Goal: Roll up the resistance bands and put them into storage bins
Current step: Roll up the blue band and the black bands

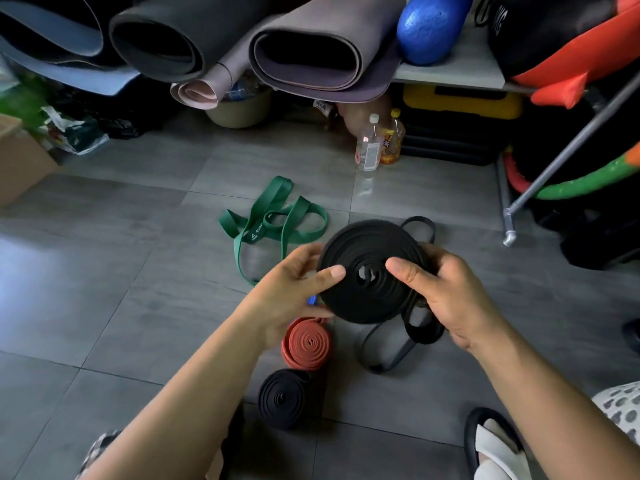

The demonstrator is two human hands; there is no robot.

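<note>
A large black resistance band coil [372, 251] is held flat-on between both hands above the grey tiled floor. My left hand [294, 296] grips its left rim, thumb on the face. My right hand [446, 292] grips the right rim, thumb on the face; the band's loose tail [391, 355] hangs down to the floor below it. A rolled red band [306, 344] and a rolled black band [284, 398] lie on the floor under my left wrist. An unrolled green band [273, 223] lies tangled farther out.
Rolled yoga mats [301, 50] and a blue ball [429, 26] fill a shelf ahead. Two plastic bottles [377, 143] stand on the floor by a yellow-and-black case [460, 105]. A metal rack leg [509, 233] is at right, a cardboard box [20, 161] at left.
</note>
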